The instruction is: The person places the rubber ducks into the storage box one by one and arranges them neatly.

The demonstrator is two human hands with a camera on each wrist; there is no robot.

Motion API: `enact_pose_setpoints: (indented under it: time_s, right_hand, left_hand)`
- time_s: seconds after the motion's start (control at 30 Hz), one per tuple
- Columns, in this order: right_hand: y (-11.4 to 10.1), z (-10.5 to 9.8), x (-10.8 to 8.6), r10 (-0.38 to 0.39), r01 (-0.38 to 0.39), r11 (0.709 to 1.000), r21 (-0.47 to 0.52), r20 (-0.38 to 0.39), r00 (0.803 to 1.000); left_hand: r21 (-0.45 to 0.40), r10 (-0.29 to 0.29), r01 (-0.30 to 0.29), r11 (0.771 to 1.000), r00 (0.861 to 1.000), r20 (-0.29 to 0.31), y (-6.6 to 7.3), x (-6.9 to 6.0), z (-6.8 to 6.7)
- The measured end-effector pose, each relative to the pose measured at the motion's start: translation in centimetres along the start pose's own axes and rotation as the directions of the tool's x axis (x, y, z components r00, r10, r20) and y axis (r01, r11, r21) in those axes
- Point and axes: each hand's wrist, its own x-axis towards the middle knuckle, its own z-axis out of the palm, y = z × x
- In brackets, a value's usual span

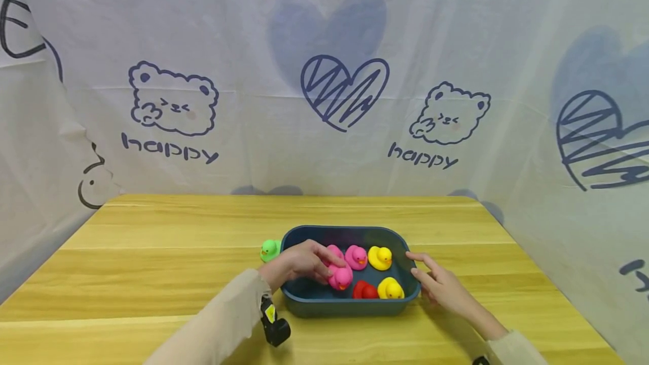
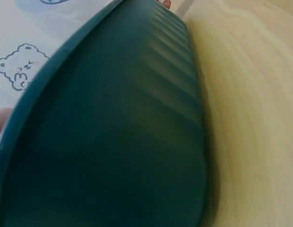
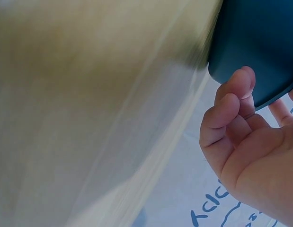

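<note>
A dark blue-green plastic tub (image 1: pixel 350 307) sits on the table with several rubber ducks inside. My left hand (image 1: pixel 306 261) reaches over the tub's left side and pinches a pink rubber duck (image 1: pixel 341 278). Beyond it are a second pink duck (image 1: pixel 357 257) and another partly hidden one. On the tub's right side are two yellow ducks, one far (image 1: pixel 380 258) and one near (image 1: pixel 391 288); a red duck (image 1: pixel 365 290) lies by the front wall. My right hand (image 1: pixel 446 293) holds the tub's right rim, some fingers curled against the outer wall in the right wrist view.
A green duck (image 1: pixel 270 250) stands on the wooden table (image 1: pixel 167 275) just outside the tub's left end, partly covered by it. A white cloth (image 1: pixel 253 72) printed with hearts and bears hangs behind and beside the table.
</note>
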Motion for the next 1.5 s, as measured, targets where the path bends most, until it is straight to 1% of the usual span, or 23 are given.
enact_pose_setpoints:
  time_s: [0.3,0.5,0.6,0.67,0.83,0.9,1.07,1.27,1.4,1.5]
  right_hand:
    - [0.3,0.0,0.1,-0.012,0.012,1.0,-0.001,-0.002,1.0]
    - [0.3,0.0,0.1,-0.014,0.014,1.0,0.0,0.001,1.0]
    - [0.4,0.0,0.1,-0.009,0.009,1.0,0.001,0.001,1.0]
    - [0.3,0.0,0.1,-0.006,0.006,1.0,0.002,0.002,1.0]
    - [0.2,0.0,0.1,-0.009,0.009,1.0,-0.001,0.002,1.0]
    - [0.2,0.0,0.1,-0.012,0.012,1.0,-0.003,0.003,1.0]
    - [0.1,0.0,0.0,-0.012,0.012,1.0,-0.001,0.001,1.0]
    - [-0.1,-0.1,0.1,-0.02,0.02,1.0,-0.014,-0.007,1.0]
    - [-0.1,-0.1,0.1,-0.026,0.026,0.999,-0.02,-0.007,1.0]
    - [-0.1,-0.1,0.0,-0.035,0.035,0.999,-0.025,-0.003,0.999]
  left_hand:
    - [0.074,-0.022,0.019,0.997,0.999,0.037,0.0,0.3,0.1]
    - [0.17,-0.032,0.022,0.985,0.998,0.06,-0.1,0.4,0.2]
    - [0.194,-0.03,0.017,0.981,0.998,0.064,0.0,0.4,0.2]
    - [0.206,-0.033,0.02,0.978,0.998,0.058,0.1,0.4,0.3]
    - [0.234,-0.066,0.059,0.97,0.998,0.021,0.2,0.4,0.4]
    - [0.233,-0.082,0.077,0.969,0.997,0.011,0.2,0.5,0.5]
    - [0.237,-0.097,0.094,0.967,0.995,0.001,0.4,0.4,0.5]
    - [0.27,-0.071,0.07,0.96,0.997,-0.006,0.8,0.0,0.1]
    - [0.274,-0.053,0.049,0.961,0.999,0.009,1.2,-0.5,-0.4]
    - [0.268,-0.023,0.017,0.963,1.0,0.019,1.5,-0.8,-0.9]
